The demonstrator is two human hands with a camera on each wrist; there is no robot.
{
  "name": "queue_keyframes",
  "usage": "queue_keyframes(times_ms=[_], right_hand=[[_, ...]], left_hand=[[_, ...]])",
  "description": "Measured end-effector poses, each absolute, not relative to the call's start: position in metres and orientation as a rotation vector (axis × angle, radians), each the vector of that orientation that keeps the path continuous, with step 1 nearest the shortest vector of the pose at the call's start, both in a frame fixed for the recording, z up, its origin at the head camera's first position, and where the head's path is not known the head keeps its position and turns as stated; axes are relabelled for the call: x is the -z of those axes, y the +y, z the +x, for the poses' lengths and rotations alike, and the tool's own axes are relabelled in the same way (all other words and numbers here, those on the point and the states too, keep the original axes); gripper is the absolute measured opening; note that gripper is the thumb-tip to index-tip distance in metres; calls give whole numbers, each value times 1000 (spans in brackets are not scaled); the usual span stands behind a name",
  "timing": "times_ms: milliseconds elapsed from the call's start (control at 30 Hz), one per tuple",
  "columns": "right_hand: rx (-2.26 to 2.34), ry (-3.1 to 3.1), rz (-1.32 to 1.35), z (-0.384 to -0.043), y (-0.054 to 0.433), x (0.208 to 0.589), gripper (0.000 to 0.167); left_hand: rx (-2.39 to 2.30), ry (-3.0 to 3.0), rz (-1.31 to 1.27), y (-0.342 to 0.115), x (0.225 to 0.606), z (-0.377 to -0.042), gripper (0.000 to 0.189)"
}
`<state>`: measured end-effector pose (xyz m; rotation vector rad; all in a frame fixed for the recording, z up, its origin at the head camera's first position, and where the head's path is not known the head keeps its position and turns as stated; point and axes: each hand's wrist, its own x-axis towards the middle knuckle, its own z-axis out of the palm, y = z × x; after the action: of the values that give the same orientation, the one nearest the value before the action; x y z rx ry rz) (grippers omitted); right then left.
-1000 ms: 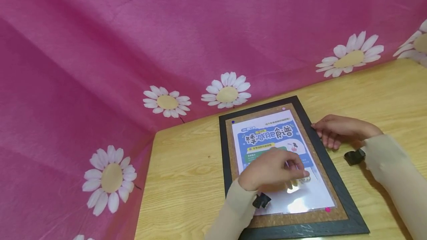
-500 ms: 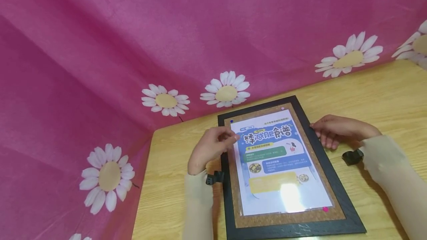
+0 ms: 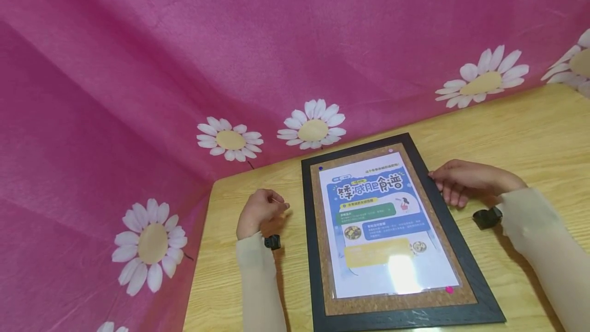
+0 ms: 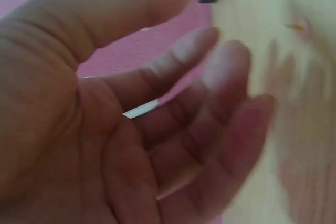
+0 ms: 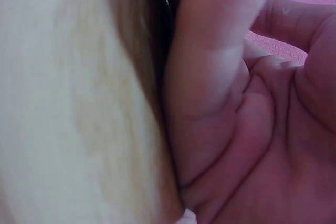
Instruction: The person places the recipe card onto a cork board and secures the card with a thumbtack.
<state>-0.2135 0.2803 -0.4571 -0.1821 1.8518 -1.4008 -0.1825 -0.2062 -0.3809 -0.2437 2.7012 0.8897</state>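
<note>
In the head view a black-framed cork board (image 3: 479,275) lies on the table. A printed sheet (image 3: 375,278) with a blue heading and Chinese writing lies on the cork. A blue pin (image 3: 320,168), a pale pin (image 3: 391,150) and a pink pin (image 3: 449,289) mark three corners. My left hand (image 3: 260,211) hovers over the wood left of the board, fingers loosely bent; the left wrist view shows nothing in its palm (image 4: 126,145). At the board's right edge my right hand (image 3: 475,181) pinches the frame with its fingertips, partly hidden from view.
The pale wooden table (image 3: 249,188) meets a pink cloth (image 3: 276,40) with white daisies at the back and left. Glare whitens the sheet's lower part. A small black wrist camera (image 3: 273,242) sits below the left hand, another black camera (image 3: 487,217) below the right.
My left hand has gone from over the sheet to the board's upper left side, then off it onto the left of the table. My right hand stays at the frame's edge.
</note>
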Motion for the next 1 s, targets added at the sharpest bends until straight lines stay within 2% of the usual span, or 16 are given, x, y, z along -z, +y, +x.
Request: queue_keyframes(times_ms=[200, 333, 500, 600, 833, 1000], right_hand=[[1406, 1844, -187, -214, 282, 458, 44], [1413, 1843, -196, -214, 282, 460, 44], [1416, 1842, -208, -215, 281, 460, 44], [1412, 1847, -201, -215, 281, 460, 45], [1417, 1833, -198, -214, 281, 460, 45], [1428, 1822, -205, -214, 281, 459, 44]], left_hand=[[-677, 2692, -322, -199, 388, -184, 21], [-588, 2786, -323, -194, 394, -187, 31], [-504, 2879, -342, -190, 399, -189, 17], [-483, 2892, -357, -188, 399, -189, 15], [-482, 2901, -360, -182, 397, -188, 31], [-495, 2899, -376, -184, 398, -190, 35]])
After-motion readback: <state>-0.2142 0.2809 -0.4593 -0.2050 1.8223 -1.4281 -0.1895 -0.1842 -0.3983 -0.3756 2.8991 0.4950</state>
